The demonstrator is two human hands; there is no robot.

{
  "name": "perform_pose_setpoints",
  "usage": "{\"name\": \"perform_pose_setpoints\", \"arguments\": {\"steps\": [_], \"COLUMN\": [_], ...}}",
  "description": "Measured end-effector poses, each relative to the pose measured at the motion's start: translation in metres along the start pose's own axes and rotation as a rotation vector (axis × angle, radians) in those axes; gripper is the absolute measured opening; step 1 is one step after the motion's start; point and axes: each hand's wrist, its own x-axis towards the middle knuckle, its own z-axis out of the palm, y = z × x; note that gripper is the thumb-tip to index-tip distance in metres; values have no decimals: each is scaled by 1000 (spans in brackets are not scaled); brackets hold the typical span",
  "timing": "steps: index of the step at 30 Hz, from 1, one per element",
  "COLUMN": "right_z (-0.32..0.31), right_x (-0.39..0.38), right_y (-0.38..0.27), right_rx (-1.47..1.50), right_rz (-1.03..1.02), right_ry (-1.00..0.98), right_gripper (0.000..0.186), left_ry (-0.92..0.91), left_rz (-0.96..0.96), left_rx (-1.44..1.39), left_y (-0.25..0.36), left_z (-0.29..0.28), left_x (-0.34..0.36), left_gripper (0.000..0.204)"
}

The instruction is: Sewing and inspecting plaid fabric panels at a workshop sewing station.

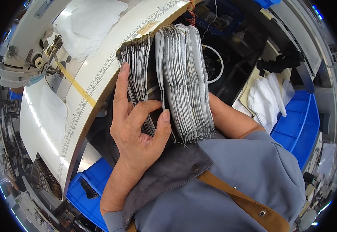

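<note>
Obs. Stack of grey-white cloth layers, edge-on over the lap, fanned into two parts: larger bundle (185, 83) to the right of the left grip, smaller, darker-topped bundle (137, 73) directly ahead of it. A dark gap lies between them. Loose threads hang at the larger bundle's lower end.

Left hand (135, 131): one long finger lies up along the outer side of the smaller bundle; a bent finger crosses its face toward the gap. Thumb and bent fingertip stand apart, close to the leading leaf (160, 65) of the larger bundle; contact with that leaf uncertain.

Right hand: hidden behind the larger bundle, only the forearm (232, 120) showing. State of that grip: cannot tell; probably backing the stack.

Surroundings: table (98, 50) and sewing machine (25, 58) left of and beyond the left grip; white cloths (267, 100) and blue bin (298, 133) well to its right.

Judgement: step looks like leafing or counting through layers. Next move would call for catching one leaf alone and bringing it leftward, the right side keeping the rest aligned. Risk: two leaves sticking together.
</note>
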Motion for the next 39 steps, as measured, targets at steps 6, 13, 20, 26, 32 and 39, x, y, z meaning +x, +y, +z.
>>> {"name": "perform_pose_setpoints", "arguments": {"steps": [6,13,20,26,32,39], "right_z": [-1,1,-18,-32,16,84], "right_x": [-1,-2,7,15,-27,-47], "right_y": [0,2,20,28,-5,-39], "right_rx": [-2,-4,67,143,158,170], "right_rz": [4,3,-85,-194,-59,111], "right_ry": [-3,-1,-151,-439,-91,307], "right_gripper": [59,60,53,51,51,51], "left_ry": [54,-68,-14,-13,-31,-83], "left_rz": [35,-150,8,9,6,-24], "left_rx": [53,-36,42,-16,81,53], "left_y": [-1,15,2,0,4,6], "left_z": [-1,-4,-1,-1,-4,-5], "left_x": [-2,-2,-3,-5,-2,-2], "left_gripper": [26,17,36,25,26,24]}}
